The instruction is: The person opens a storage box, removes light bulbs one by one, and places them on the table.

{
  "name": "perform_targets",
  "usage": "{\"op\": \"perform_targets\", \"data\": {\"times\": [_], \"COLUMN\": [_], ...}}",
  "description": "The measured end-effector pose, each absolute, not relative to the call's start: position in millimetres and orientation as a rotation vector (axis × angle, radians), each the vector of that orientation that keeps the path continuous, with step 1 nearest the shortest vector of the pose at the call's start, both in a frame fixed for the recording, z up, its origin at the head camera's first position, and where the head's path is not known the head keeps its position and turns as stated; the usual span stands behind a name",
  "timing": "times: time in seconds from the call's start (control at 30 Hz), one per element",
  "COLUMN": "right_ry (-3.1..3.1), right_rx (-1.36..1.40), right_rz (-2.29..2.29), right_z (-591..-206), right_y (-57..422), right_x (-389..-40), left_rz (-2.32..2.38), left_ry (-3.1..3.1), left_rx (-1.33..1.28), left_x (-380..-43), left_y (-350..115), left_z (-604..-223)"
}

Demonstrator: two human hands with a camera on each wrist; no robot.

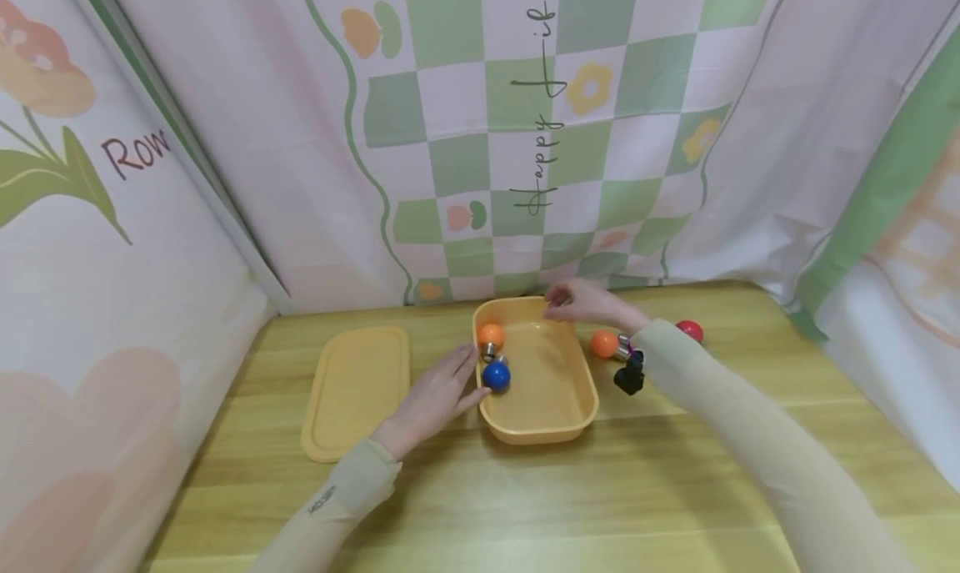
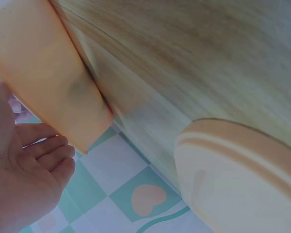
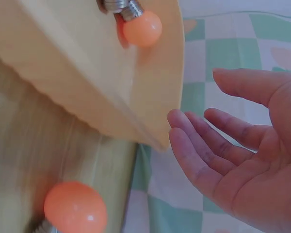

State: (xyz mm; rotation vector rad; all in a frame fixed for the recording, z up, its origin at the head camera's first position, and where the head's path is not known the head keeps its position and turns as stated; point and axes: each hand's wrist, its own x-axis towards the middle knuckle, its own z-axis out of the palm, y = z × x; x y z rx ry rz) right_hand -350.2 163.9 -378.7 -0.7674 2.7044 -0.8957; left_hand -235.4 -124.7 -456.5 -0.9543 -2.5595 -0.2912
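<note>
A yellow plastic box [image 1: 551, 389] holds an orange light bulb [image 1: 491, 336] and a blue light bulb [image 1: 497, 377] along its left side. My left hand [image 1: 442, 389] rests at the box's left rim, fingers extended and thumb by the blue bulb. In the left wrist view, the fingertips of that left hand [image 2: 43, 160] meet the rim. My right hand [image 1: 581, 300] is at the far right corner of the box. The right wrist view shows this right hand [image 3: 242, 150] with its thumb apart, fingers loosely bent, nothing held, fingertips close to the rim.
A yellow lid [image 1: 357, 394] lies flat on the wooden table [image 1: 480, 506], left of the box. Right of the box lie another orange bulb [image 1: 604, 344] and a red bulb [image 1: 690, 332], both near the right sleeve. Printed curtains [image 1: 525, 139] hang behind the table.
</note>
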Motion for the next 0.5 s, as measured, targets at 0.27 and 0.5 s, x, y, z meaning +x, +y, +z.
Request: {"op": "perform_targets", "data": {"times": [0.27,0.5], "right_ry": [2.688,2.658], "right_rx": [-0.719,-0.681], "right_rz": [-0.836,-0.813], "right_z": [-385,-390], "right_y": [135,117], "right_x": [-352,-351], "left_rz": [-0.312,-0.301], "left_ry": [-2.595,-2.606], "left_rx": [-0.949,-0.942], "left_x": [-235,-236], "left_y": [-125,-125], "left_z": [-454,-456]}}
